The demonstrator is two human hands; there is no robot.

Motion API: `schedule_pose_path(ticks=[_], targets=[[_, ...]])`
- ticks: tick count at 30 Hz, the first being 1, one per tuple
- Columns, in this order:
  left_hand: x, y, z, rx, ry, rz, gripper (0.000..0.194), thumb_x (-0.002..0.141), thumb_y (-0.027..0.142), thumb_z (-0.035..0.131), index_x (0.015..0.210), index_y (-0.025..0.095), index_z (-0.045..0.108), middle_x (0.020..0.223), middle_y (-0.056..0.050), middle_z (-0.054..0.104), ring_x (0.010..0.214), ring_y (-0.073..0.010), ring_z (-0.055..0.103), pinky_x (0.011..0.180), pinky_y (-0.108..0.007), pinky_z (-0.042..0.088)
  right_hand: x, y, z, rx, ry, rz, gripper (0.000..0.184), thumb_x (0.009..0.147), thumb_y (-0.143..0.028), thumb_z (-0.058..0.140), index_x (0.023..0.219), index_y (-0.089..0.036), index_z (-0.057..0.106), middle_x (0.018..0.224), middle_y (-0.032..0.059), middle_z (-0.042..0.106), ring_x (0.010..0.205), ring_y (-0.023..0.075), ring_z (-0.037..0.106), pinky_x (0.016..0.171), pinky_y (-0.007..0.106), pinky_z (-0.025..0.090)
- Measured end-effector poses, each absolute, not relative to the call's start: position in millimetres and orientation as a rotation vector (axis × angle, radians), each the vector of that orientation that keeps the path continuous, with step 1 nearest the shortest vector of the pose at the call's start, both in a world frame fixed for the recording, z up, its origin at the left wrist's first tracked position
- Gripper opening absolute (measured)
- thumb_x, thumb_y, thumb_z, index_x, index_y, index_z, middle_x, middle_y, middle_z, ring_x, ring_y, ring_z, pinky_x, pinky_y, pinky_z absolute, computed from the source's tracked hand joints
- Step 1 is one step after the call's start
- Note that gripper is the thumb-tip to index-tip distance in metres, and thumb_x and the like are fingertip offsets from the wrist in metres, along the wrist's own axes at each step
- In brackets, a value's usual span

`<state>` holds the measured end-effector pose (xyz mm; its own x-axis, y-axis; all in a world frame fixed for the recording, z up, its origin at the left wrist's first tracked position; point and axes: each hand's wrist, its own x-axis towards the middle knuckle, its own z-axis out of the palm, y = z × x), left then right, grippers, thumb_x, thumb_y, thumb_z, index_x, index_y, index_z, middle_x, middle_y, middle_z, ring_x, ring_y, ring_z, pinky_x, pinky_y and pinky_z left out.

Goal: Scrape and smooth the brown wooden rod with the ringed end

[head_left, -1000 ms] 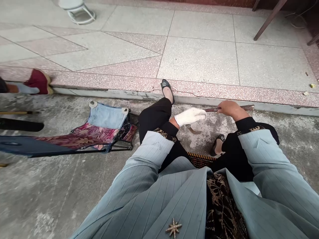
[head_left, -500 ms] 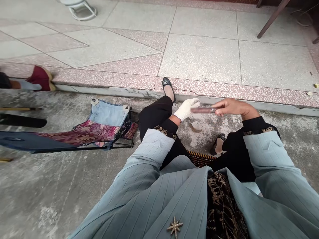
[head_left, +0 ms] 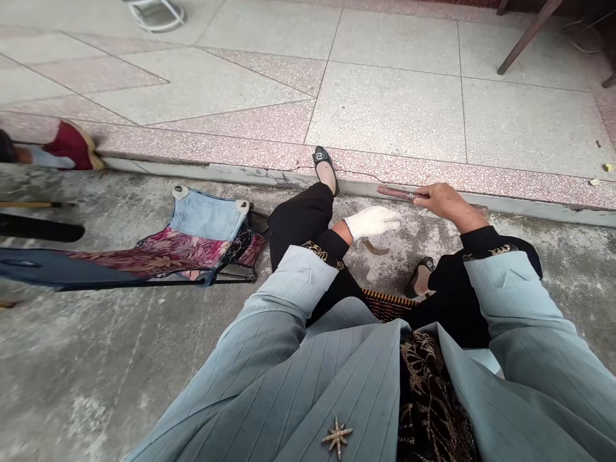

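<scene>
Stick [head_left: 395,191], thin and reddish-brown, lay along the pink step edge [head_left: 529,183], pinched at one end in the grip of the bare right hand [head_left: 445,199]. Just beside it, the gloved left hand [head_left: 373,222] hung loosely curled above a curved blade [head_left: 375,248] on the concrete floor [head_left: 120,346].

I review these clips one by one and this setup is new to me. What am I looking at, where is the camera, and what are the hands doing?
The camera is worn on a seated person's head, looking down over a pale blue jacket and black trousers. No machine: two hands. The left hand, in a white glove, hovers over a small curved brown piece on the concrete ground. The bare right hand grips a reddish-brown stick-like tool along the terrazzo step. A folding fabric stool lies to the left; another person's foot shows at the far left.
</scene>
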<state>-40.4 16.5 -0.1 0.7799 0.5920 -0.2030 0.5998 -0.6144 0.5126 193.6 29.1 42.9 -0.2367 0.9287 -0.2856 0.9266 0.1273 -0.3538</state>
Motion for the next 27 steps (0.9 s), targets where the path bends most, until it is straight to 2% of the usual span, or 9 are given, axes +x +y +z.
schedule_pose_path(ticks=[3,6,11,16,19,22,25,27], targets=[[-38.1,13.4,-1.8,2.474,0.882,-0.039,0.028,0.102,0.033,0.051,0.106,0.016,0.073,0.093,-0.006,0.076,0.083,-0.0163,0.062,0.071,-0.026,0.034,183.4,29.5,37.1,-2.021,-2.594,0.663,0.032,0.094,-0.037,0.059,0.111,-0.021,0.081,0.095,0.0086,0.076,0.083,0.0232,0.064,0.068,0.032,0.039],[-36.9,13.6,0.6,2.514,0.884,-0.044,0.03,0.101,0.037,0.05,0.106,0.021,0.075,0.096,-0.006,0.077,0.082,-0.019,0.064,0.067,-0.028,0.034,175.0,26.3,33.5,-2.004,-2.816,0.763,0.032,0.094,-0.035,0.062,0.116,-0.021,0.08,0.104,0.0109,0.077,0.087,0.0244,0.065,0.067,0.032,0.038],[-40.5,22.7,9.0,2.51,0.81,-0.055,0.033,0.1,0.035,0.046,0.104,0.021,0.075,0.094,-0.006,0.076,0.083,-0.0207,0.066,0.067,-0.03,0.034,168.0,16.6,38.2,-1.665,-3.001,1.3,0.025,0.091,-0.028,0.063,0.104,-0.019,0.082,0.086,0.0065,0.073,0.073,0.0187,0.059,0.064,0.031,0.036],[-49.2,33.4,4.7,2.33,0.882,0.054,0.029,0.096,0.035,0.052,0.097,0.018,0.074,0.084,-0.005,0.072,0.079,-0.0181,0.062,0.072,-0.029,0.038,171.3,13.1,45.0,-1.411,-2.861,1.512,0.032,0.089,-0.036,0.062,0.11,-0.021,0.081,0.077,0.0006,0.067,0.066,0.0141,0.048,0.063,0.029,0.034],[-53.3,37.2,1.2,2.244,0.859,0.11,0.028,0.094,0.036,0.053,0.091,0.016,0.073,0.079,-0.004,0.068,0.077,-0.0168,0.06,0.074,-0.029,0.04,172.8,11.9,44.7,-1.316,-2.784,1.53,0.043,0.091,-0.048,0.059,0.114,-0.019,0.081,0.078,0.0012,0.065,0.066,0.0133,0.047,0.064,0.028,0.034],[-55.5,38.8,0.4,2.182,0.818,0.172,0.029,0.092,0.04,0.055,0.085,0.016,0.071,0.074,-0.003,0.064,0.073,-0.0161,0.057,0.072,-0.029,0.04,172.8,10.6,43.4,-1.299,-2.746,1.482,0.053,0.094,-0.058,0.053,0.108,-0.017,0.082,0.071,0.0013,0.06,0.063,0.0132,0.044,0.062,0.029,0.032],[-56.7,39.9,0.0,2.145,0.765,0.239,0.033,0.092,0.044,0.055,0.078,0.016,0.068,0.068,-0.003,0.06,0.068,-0.0155,0.053,0.068,-0.028,0.039,173.4,10.0,43.5,-1.279,-2.7,1.43,0.049,0.094,-0.055,0.053,0.105,-0.017,0.083,0.069,0.0008,0.061,0.062,0.0129,0.043,0.063,0.029,0.032],[-57.2,41.0,-1.3,2.116,0.709,0.268,0.037,0.092,0.047,0.053,0.079,0.015,0.067,0.069,-0.003,0.061,0.068,-0.0155,0.053,0.066,-0.028,0.04,174.4,10.0,43.9,-1.246,-2.637,1.437,0.043,0.093,-0.05,0.057,0.109,-0.019,0.083,0.076,0.0014,0.067,0.066,0.0137,0.048,0.066,0.028,0.035]])
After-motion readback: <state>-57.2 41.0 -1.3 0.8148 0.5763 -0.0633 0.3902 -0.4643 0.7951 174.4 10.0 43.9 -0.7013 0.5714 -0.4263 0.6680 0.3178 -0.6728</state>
